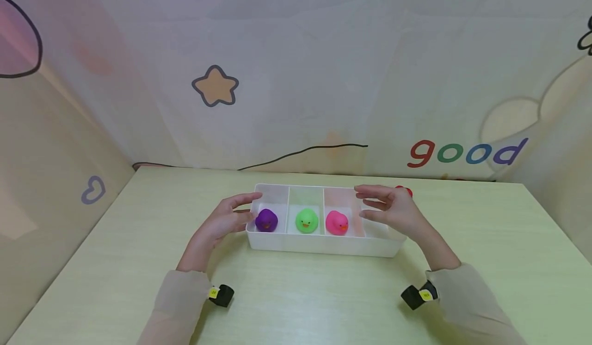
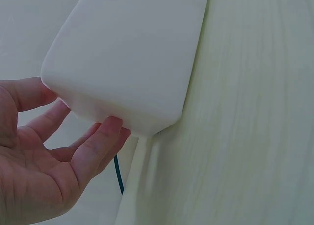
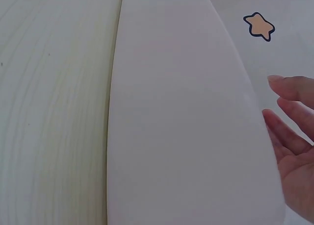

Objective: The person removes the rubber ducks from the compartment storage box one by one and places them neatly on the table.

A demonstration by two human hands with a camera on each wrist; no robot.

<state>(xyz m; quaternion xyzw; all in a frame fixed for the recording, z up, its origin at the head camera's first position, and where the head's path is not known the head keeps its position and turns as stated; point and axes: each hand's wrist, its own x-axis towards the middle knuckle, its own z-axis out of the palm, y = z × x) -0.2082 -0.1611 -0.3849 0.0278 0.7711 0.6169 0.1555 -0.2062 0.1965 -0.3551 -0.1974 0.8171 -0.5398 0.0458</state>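
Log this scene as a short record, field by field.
Container: white divided tray on the wood-grain table
Left compartment: purple toy duck
Second compartment: green toy duck
Third compartment: pink toy duck
Rightmost compartment: partly hidden by the right hand
Left hand: fingertips touching the tray's left end
Right hand: over the tray's right part, holding no duck
Red object: mostly hidden behind the right hand
Backdrop: printed, with an orange star
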